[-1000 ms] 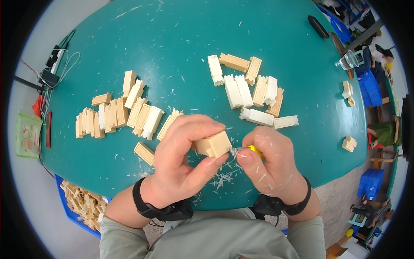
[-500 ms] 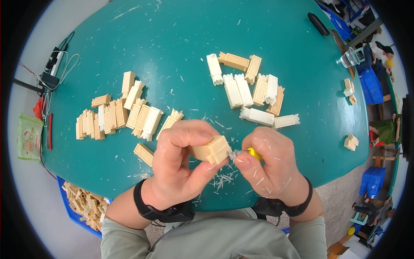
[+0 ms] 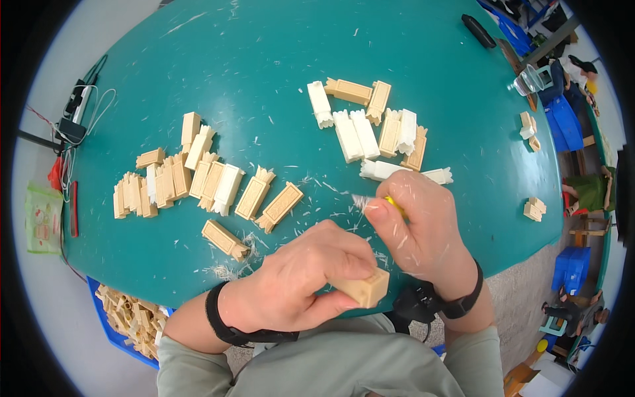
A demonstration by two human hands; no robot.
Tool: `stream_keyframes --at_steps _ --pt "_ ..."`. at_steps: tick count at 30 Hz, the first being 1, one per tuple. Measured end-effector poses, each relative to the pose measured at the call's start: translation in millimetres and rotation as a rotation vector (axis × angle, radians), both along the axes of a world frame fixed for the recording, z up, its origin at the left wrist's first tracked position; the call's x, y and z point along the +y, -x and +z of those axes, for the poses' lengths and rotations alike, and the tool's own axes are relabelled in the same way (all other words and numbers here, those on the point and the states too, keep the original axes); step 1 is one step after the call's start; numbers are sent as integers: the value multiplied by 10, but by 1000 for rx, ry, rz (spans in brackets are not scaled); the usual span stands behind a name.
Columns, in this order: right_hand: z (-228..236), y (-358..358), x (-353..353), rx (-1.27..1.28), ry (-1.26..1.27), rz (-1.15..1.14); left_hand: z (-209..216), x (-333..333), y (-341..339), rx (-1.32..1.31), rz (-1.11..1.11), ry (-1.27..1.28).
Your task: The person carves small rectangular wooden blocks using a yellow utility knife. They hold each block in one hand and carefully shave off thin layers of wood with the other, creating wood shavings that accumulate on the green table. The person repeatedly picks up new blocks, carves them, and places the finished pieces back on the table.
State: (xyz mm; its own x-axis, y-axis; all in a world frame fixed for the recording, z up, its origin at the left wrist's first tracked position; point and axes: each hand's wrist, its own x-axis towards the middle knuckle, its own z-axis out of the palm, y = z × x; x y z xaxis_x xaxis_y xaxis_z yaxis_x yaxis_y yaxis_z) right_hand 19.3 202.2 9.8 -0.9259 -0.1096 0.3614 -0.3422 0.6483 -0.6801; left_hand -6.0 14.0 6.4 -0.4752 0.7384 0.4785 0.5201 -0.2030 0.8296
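Note:
Near the table's front edge, my left hand [image 3: 311,278] is closed around a tan rectangular block [image 3: 370,291], its plain end pointing to the right and toward me. My right hand [image 3: 423,218] grips a small yellow-handled knife [image 3: 395,204]. The blade sticks out to the left past my thumb with pale shavings on it, apart from the block. Shavings also cling to my right hand. Left of the knife lie loose tan blocks with notched ends, among them one block [image 3: 280,207] and another, nearer block [image 3: 225,239].
A cluster of tan and white blocks [image 3: 173,177] lies on the left of the green table [image 3: 264,53], another group [image 3: 357,135] beyond my right hand. Shavings [image 3: 228,271] litter the surface. At lower left stands a blue bin [image 3: 119,339] full of blocks. A power strip [image 3: 81,106] sits far left.
My left hand has come down toward me with the block, turning it, and away from the blade. My right hand has shifted slightly up and right, still holding the knife.

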Motion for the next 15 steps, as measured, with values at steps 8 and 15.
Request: stream_keyframes --at_steps 8,15 --pt "128 -75 31 -17 141 148 -4 -131 65 -359 67 -117" --pt "116 -73 15 14 70 197 -6 -120 64 -317 124 -101"
